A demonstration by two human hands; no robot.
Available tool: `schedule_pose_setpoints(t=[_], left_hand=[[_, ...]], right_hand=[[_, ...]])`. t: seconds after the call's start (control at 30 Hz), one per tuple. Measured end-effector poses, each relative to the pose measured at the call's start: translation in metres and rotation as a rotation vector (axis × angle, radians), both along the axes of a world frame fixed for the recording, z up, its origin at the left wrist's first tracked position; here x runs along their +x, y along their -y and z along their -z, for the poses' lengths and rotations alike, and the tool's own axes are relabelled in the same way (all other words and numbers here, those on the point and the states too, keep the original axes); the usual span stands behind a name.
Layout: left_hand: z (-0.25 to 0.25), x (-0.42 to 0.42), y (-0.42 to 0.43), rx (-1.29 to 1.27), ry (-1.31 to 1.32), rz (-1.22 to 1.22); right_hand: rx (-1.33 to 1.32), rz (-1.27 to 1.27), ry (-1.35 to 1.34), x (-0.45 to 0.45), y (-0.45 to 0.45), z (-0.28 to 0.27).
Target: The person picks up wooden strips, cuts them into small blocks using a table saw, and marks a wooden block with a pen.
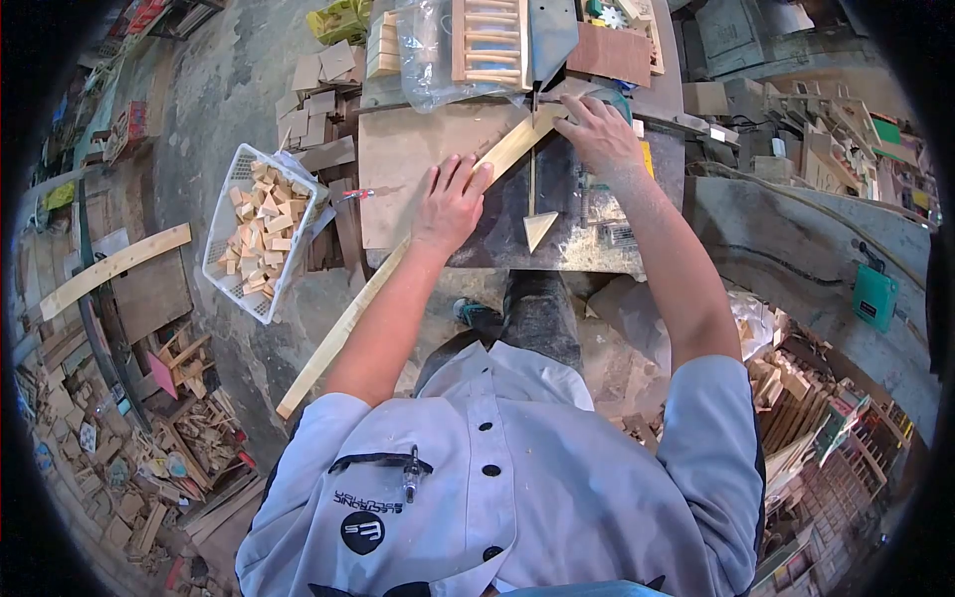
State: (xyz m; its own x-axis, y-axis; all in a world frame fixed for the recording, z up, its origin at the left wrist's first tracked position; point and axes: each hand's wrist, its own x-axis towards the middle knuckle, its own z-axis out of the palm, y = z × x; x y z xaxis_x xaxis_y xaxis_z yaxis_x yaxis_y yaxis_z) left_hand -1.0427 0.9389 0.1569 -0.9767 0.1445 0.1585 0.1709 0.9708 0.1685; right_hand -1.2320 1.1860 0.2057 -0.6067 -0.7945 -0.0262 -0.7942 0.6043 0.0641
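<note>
A long pale wooden strip [343,323] runs diagonally across the work table [398,134], its lower end hanging past the front edge. My left hand [453,199] lies on top of the strip with its fingers spread. Near the strip's far end, beside the saw blade [534,102], my right hand [597,129] has its fingers bent against the wood; its fingertips are partly hidden. A small triangular wood piece [539,230] rests on the dark table surface below the strip, apart from both hands.
Left of the table stands a white plastic basket [216,234] of small wooden blocks. A wooden rack [491,40] and plastic wrap [423,60] lie at the table's back. Wood scraps [328,99] are stacked at the table's left side; a green box [875,297] is at right.
</note>
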Motion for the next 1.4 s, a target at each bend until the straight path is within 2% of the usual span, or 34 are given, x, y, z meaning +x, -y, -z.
schedule_pose_setpoints(t=[0.2,0.47,0.87,1.0,1.1,1.2,1.3,1.37,1.4], left_hand=[[0.002,-0.012,0.004,0.02,0.024,0.0],[0.006,-0.024,0.006,0.028,0.013,-0.008],[0.001,0.036,-0.01,0.074,0.029,-0.031],[0.0,0.056,-0.017,0.045,0.016,-0.03],[-0.002,0.071,-0.02,0.055,0.028,-0.026],[-0.001,0.076,-0.021,0.052,-0.011,-0.022],[-0.008,0.081,-0.024,0.058,-0.073,-0.026],[-0.014,0.088,-0.028,0.095,0.105,-0.123],[-0.013,0.089,-0.029,0.095,0.101,-0.127]], right_hand=[[0.045,0.045,0.034,-0.012,0.005,0.001],[0.014,0.003,-0.077,-0.026,0.007,0.012],[-0.094,-0.02,-0.035,0.034,-0.009,0.008],[-0.071,0.077,0.055,0.057,-0.004,0.01],[-0.181,0.127,0.079,0.081,0.001,0.01],[-0.168,0.079,-0.049,0.103,-0.001,0.003],[-0.089,-0.026,0.025,0.133,-0.01,-0.011],[-0.093,0.007,0.169,0.158,-0.017,-0.01],[-0.096,0.023,0.241,0.167,-0.02,-0.012]])
